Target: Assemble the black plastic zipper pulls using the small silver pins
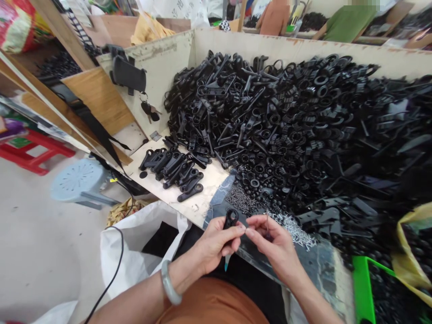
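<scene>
Near the table's front edge, my left hand (pixel 219 240) is closed around a black plastic part (pixel 231 217) whose ringed end sticks up past the fingers. My right hand (pixel 272 238) meets it from the right, thumb and fingertips pinched close to the left thumb. Whatever sits in that pinch is too small to name; something thin and dark shows by the right fingers. A heap of small silver screws (pixel 297 231) lies just behind my right hand. Farther back are tiny dark metal pieces (pixel 241 198). To the left, several black arm-shaped parts (pixel 177 168) lie in rows.
A large mound of black plastic parts (pixel 270 108) fills the walled bench. A phone holder (pixel 128 74) with keys is fixed to the left wall. A green crate (pixel 362 288) stands right, a white sack (pixel 141 245) and blue stool (pixel 79 180) left. Other people sit beyond the back wall.
</scene>
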Motion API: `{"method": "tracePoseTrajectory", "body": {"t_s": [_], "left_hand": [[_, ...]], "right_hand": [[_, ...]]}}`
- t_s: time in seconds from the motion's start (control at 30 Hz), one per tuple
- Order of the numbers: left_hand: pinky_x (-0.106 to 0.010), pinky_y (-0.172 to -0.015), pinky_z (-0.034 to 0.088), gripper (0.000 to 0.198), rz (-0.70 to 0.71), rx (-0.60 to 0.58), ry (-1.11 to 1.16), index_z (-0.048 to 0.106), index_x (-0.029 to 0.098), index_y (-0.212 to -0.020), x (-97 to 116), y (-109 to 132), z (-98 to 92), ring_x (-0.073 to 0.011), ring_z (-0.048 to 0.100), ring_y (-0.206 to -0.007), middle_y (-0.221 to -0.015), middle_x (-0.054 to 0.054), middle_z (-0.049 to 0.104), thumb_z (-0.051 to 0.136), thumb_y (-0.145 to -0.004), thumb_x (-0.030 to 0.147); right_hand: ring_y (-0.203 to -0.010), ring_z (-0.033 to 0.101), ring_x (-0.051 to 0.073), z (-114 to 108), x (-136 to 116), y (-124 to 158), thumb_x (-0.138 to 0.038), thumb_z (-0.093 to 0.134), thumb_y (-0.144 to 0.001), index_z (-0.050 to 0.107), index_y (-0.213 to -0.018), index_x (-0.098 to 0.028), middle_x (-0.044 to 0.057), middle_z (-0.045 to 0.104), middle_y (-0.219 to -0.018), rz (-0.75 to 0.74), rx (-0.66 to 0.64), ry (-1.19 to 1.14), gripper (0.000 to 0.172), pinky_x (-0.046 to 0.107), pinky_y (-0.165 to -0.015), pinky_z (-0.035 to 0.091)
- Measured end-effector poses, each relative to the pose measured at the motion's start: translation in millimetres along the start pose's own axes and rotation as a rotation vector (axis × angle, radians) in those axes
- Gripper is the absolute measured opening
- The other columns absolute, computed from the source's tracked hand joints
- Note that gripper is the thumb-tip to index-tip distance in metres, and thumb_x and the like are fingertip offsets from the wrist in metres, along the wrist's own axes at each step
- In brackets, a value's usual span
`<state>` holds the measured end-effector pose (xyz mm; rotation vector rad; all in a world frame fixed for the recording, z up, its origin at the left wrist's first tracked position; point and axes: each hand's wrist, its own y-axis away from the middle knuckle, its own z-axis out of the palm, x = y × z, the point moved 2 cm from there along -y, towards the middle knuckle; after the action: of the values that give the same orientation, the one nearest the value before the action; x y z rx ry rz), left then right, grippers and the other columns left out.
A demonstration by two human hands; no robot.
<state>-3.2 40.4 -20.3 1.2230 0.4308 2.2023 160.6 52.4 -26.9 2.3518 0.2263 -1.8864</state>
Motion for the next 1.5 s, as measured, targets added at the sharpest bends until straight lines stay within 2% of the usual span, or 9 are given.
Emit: {"method": "tracePoseTrajectory", "body": {"t_s": [0.1,0.2,0.33,0.53,0.67,0.77,0.97,1.27,1.5], "left_hand": [[-0.019,-0.041,0.013,0.038,-0.06,0.07,0.111,0.058,0.016,-0.08,-5.0,-2.4,2.2,-0.0011,0.028,-0.038,-0.048,0.008,0.051,0.087,-0.067,0.038],[-0.018,-0.043,0.017,0.044,-0.154,0.14,0.241,0.046,0.021,-0.074,-9.3,-4.7,3.6,-0.0017,0.031,-0.039,-0.05,0.008,0.054,0.088,-0.064,0.031],[-0.02,-0.046,0.02,0.042,-0.265,0.131,0.32,0.043,0.023,-0.076,-11.8,-5.0,6.5,-0.0032,0.032,-0.038,-0.051,0.008,0.054,0.084,-0.069,0.025],[-0.021,-0.048,0.021,0.032,-0.233,0.035,0.235,0.051,0.02,-0.079,-5.8,1.3,10.6,-0.0039,0.035,-0.042,-0.056,0.006,0.054,0.08,-0.075,0.032],[-0.025,-0.053,0.03,0.026,-0.158,-0.088,0.039,0.059,0.017,-0.093,1.2,8.8,7.9,-0.008,0.05,-0.054,-0.076,0.0,0.064,0.067,-0.068,0.018],[-0.025,-0.058,0.032,0.033,-0.128,-0.073,-0.113,0.056,0.019,-0.097,1.8,13.5,2.4,-0.0072,0.05,-0.058,-0.079,0.003,0.061,0.06,-0.064,0.013],[-0.025,-0.059,0.031,0.023,-0.121,-0.052,-0.306,0.047,0.021,-0.088,-4.3,15.1,-2.4,-0.009,0.044,-0.06,-0.068,0.007,0.049,0.052,-0.067,0.013],[-0.026,-0.063,0.035,0.028,0.005,-0.003,-0.608,0.048,0.023,-0.09,-4.5,11.8,-5.8,-0.0119,0.047,-0.064,-0.071,0.006,0.05,0.045,-0.069,0.005],[-0.025,-0.062,0.038,0.026,0.06,-0.032,-0.593,0.049,0.024,-0.09,-7.3,12.0,-9.1,-0.0127,0.05,-0.062,-0.069,0.005,0.053,0.046,-0.071,0.005]], "right_hand": [[-0.059,0.058,0.012,0.4,-2.1,4.6,-0.03,0.071,-0.093,0.076,-0.088,-0.022,0.001,0.07,-0.075,-0.123,0.063,0.1,0.012,0.023,-0.054,0.046],[-0.068,0.064,0.014,-0.8,-7.6,8.5,-0.02,0.067,-0.095,0.077,-0.097,-0.023,0.002,0.073,-0.085,-0.304,0.086,0.212,0.01,0.023,-0.057,0.048],[-0.065,0.062,0.012,-2.4,-9.2,11.6,-0.017,0.068,-0.094,0.074,-0.1,-0.022,0.003,0.073,-0.089,-0.398,0.095,0.333,0.01,0.023,-0.054,0.046],[-0.054,0.053,0.01,-6.1,-6.0,10.6,-0.021,0.067,-0.094,0.071,-0.096,-0.022,-0.002,0.063,-0.075,-0.322,0.143,0.317,0.004,0.021,-0.049,0.045],[-0.053,0.053,0.01,-6.8,-3.7,12.5,-0.023,0.066,-0.095,0.071,-0.099,-0.022,-0.002,0.062,-0.075,-0.278,0.122,0.305,0.006,0.021,-0.048,0.044],[-0.054,0.052,0.01,-2.9,-2.4,13.8,-0.022,0.065,-0.096,0.07,-0.102,-0.021,-0.001,0.064,-0.079,-0.311,0.037,0.33,0.008,0.022,-0.048,0.043],[-0.068,0.062,0.013,2.1,-2.3,10.5,-0.018,0.061,-0.099,0.068,-0.106,-0.019,0.003,0.066,-0.087,-0.411,-0.034,0.396,0.01,0.023,-0.06,0.049],[-0.062,0.059,0.013,2.9,-6.1,8.2,-0.022,0.057,-0.1,0.068,-0.1,-0.022,0.0,0.064,-0.078,-0.31,-0.096,0.433,0.011,0.024,-0.057,0.047],[-0.063,0.062,0.013,5.3,-18.0,7.6,-0.024,0.051,-0.104,0.064,-0.071,-0.023,0.0,0.062,-0.071,-0.283,-0.11,0.431,0.035,0.024,-0.06,0.048]]}}
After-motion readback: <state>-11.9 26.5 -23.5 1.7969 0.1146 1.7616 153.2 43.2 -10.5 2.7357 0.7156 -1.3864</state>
